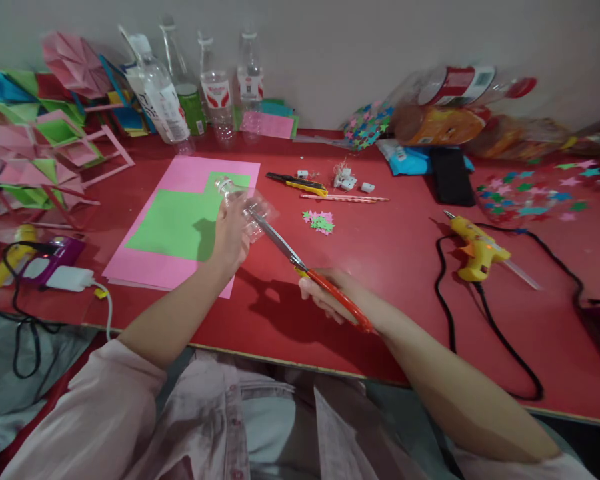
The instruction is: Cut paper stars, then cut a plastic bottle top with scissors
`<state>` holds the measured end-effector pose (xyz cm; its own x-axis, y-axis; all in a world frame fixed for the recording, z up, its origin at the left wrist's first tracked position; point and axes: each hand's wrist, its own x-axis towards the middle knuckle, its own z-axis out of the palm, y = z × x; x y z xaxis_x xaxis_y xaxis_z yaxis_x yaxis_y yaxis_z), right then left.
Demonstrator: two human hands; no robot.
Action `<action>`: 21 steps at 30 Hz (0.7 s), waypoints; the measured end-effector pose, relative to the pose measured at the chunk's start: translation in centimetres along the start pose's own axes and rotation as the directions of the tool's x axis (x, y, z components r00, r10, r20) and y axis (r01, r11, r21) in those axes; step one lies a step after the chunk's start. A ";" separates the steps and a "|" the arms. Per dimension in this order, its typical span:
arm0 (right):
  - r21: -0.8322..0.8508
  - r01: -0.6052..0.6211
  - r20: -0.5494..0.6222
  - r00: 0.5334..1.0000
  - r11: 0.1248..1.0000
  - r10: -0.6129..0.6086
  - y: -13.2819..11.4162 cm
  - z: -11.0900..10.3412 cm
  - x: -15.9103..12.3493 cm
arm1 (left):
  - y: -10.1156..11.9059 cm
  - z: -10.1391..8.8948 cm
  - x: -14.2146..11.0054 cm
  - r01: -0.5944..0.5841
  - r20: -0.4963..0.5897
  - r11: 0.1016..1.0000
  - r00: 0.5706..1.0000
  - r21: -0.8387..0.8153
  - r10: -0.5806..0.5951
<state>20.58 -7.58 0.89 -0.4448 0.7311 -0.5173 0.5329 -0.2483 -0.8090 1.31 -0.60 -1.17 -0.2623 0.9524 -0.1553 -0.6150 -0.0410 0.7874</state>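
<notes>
My left hand [233,230] is wrapped round a clear plastic bottle piece [256,227] with its neck pointing up and to the left. In my right hand [325,297] is a pair of scissors [337,293] with red handles. Its metal blades reach up-left to the plastic beside my left fingers; whether they are closed on the plastic I cannot tell. Below the left hand lie a green paper sheet [167,223] and larger pink sheets [125,263]. A small pile of pink and green paper stars [320,222] sits to the right of the blades.
Behind are a yellow utility knife [305,186], a striped pencil [345,198] and several clear bottles [215,93]. A yellow glue gun [475,247] with a looping black cord and a phone [451,177] lie rightward. Paper models [55,133] and a purple power strip [63,257] stand left.
</notes>
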 end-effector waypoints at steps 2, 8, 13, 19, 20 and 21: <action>-0.001 -0.006 -0.005 1.000 1.000 0.006 0.0 0.0 0.0 | 0.0 0.0 0.0 0.007 0.002 1.000 1.000 -0.013 -0.007; 0.009 0.021 0.009 1.000 1.000 -0.021 0.1 0.0 0.1 | 0.0 -0.2 0.2 -0.018 0.002 1.000 1.000 -0.007 0.018; 0.004 -0.002 0.006 1.000 1.000 0.002 0.1 0.0 0.1 | -0.1 -0.2 0.2 -0.014 0.009 1.000 1.000 0.009 0.014; -0.007 0.007 -0.001 1.000 1.000 -0.007 0.0 0.0 0.0 | -0.1 -0.1 0.1 -0.035 0.010 0.999 0.999 0.025 0.035; -0.010 0.006 -0.004 1.000 1.000 -0.006 0.0 0.0 0.0 | -0.1 -0.1 0.1 -0.033 0.001 0.999 0.999 0.029 0.033; -0.010 0.006 -0.007 1.000 1.000 -0.006 0.0 0.0 0.0 | -0.1 0.0 0.0 -0.029 -0.005 0.999 1.000 0.034 0.029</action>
<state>20.60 -7.58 0.87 -0.4432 0.7368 -0.5107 0.5377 -0.2373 -0.8090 1.36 -0.57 -1.29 -0.2836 0.9494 -0.1351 -0.5819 -0.0583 0.8112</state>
